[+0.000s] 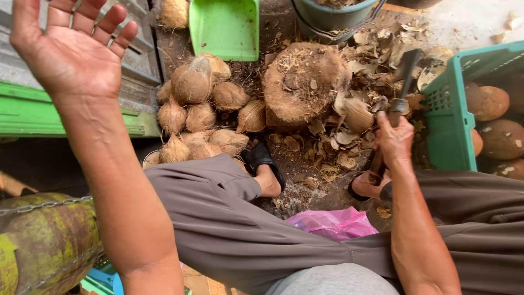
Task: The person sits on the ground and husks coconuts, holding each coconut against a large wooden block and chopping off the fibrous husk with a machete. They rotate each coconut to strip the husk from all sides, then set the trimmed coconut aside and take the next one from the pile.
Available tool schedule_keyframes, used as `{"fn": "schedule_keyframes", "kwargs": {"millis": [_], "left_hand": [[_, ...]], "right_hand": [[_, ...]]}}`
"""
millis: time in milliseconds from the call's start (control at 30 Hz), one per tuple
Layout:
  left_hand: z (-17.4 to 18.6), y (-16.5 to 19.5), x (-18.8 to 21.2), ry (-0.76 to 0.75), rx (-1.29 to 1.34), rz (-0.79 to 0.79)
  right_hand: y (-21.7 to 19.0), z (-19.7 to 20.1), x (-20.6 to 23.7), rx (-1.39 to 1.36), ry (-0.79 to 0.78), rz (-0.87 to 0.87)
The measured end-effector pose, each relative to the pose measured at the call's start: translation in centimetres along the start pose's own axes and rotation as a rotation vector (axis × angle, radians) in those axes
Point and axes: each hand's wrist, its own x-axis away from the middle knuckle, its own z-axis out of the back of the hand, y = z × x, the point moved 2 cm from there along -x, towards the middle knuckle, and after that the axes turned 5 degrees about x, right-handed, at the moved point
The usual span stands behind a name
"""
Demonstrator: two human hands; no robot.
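Note:
My left hand (68, 49) is raised high at the upper left, palm up, fingers spread, holding nothing. My right hand (394, 139) grips the handle of a dark cleaver (406, 74) whose blade points up over husk scraps. A round wooden chopping stump (303, 82) stands between my feet and the wall. A piece of coconut (357, 113) lies beside the stump, just left of my right hand. A pile of husked brown coconuts (199, 109) sits left of the stump.
A teal plastic crate (450, 117) at the right holds peeled coconuts (491, 104). A green dustpan (225, 27) and a grey bucket (327, 16) are at the top. A pink plastic bag (333, 224) lies between my legs. A green chained cylinder (43, 243) is at lower left.

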Motion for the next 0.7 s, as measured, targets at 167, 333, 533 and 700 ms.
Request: {"fn": "schedule_keyframes", "kwargs": {"millis": [167,333,533,700], "left_hand": [[3.3,-2.8,-1.8,0.184,-0.178,-0.001],[6.9,-10.7,-5.3,0.647,-0.729,0.249],[13.3,-19.3,-2.8,0.645,-1.411,0.657],[18.3,-23.8,-3.3,0.583,-1.443,0.789]], "right_hand": [[-2.8,-1.7,1.4,0.062,-0.114,0.019],[-3.4,-6.7,3.1,0.224,-0.456,-0.114],[-4.0,-12.2,4.6,0.397,-0.608,-0.118],[-3.8,-13.8,2.3,0.555,-0.614,-0.151]]}}
